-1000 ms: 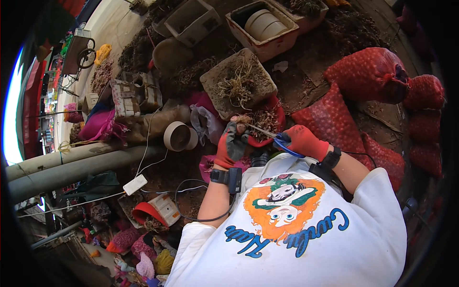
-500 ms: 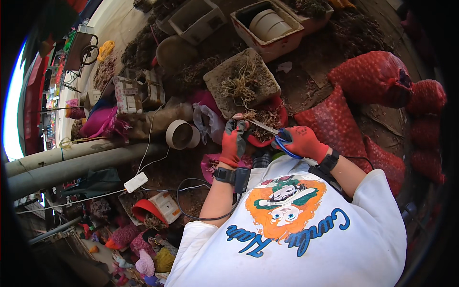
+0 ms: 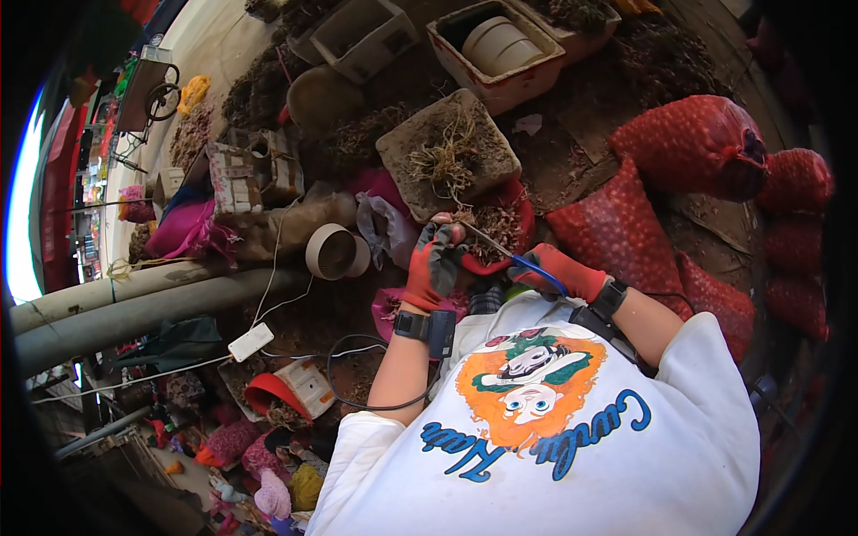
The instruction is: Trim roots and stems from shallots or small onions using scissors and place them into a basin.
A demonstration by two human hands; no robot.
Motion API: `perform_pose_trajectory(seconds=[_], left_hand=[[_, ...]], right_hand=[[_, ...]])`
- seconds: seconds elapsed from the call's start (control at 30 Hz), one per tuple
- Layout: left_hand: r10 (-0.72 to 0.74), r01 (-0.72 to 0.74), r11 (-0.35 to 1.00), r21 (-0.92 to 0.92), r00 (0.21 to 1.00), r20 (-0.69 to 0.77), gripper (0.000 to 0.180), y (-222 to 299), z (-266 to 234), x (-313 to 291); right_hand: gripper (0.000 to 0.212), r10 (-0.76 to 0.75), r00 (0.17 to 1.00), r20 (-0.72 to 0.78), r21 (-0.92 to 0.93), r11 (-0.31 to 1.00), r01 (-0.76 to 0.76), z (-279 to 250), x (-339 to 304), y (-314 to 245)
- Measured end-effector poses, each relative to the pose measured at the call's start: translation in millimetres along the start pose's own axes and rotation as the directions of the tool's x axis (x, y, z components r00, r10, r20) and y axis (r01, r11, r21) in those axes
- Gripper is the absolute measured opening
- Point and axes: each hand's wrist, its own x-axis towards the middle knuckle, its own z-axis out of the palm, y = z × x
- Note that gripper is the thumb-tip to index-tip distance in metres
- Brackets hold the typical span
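Observation:
My left hand point(image 3: 434, 261), in a red and dark grey glove, is closed at the near edge of a dirty pale block. Something small and pinkish shows at its fingertips, too small to name. My right hand point(image 3: 563, 272), also in a red glove, grips blue-handled scissors point(image 3: 539, 274). Their thin metal blades reach left to my left fingertips. Dry stalks point(image 3: 444, 165) with roots lie in a tangle on the block point(image 3: 404, 147). Below the blades sits a red container point(image 3: 518, 198) with dry trimmings point(image 3: 496, 223) in it.
Red mesh sacks point(image 3: 617, 223) full of small round bulbs stand at the right. White foam boxes point(image 3: 366, 40) and a box with a white tub point(image 3: 500, 45) lie ahead. At left are thick pipes point(image 3: 161, 308), a white power strip point(image 3: 251, 342) and loose cables.
My right hand has turned slightly, and the scissors' blue handles now lie more in line with the blades. My left hand has shifted a little left, its fingers curling more.

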Motion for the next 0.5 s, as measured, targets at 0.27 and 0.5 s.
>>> perform_pose_trajectory(seconds=[0.27, 0.5], left_hand=[[-0.162, 0.229, 0.895, -0.383, 0.966, 0.2, 0.011, 0, -9, 2], [0.031, -0.049, 0.967, -0.252, 0.997, -0.073, 0.013, -21, -41, 17]], right_hand=[[0.042, 0.0, 0.769, 0.639, 0.671, 0.489, -0.558, -5, 16, 16], [0.058, 0.16, 0.987, -0.027, 0.061, 0.986, -0.158, 7, 14, 26]])
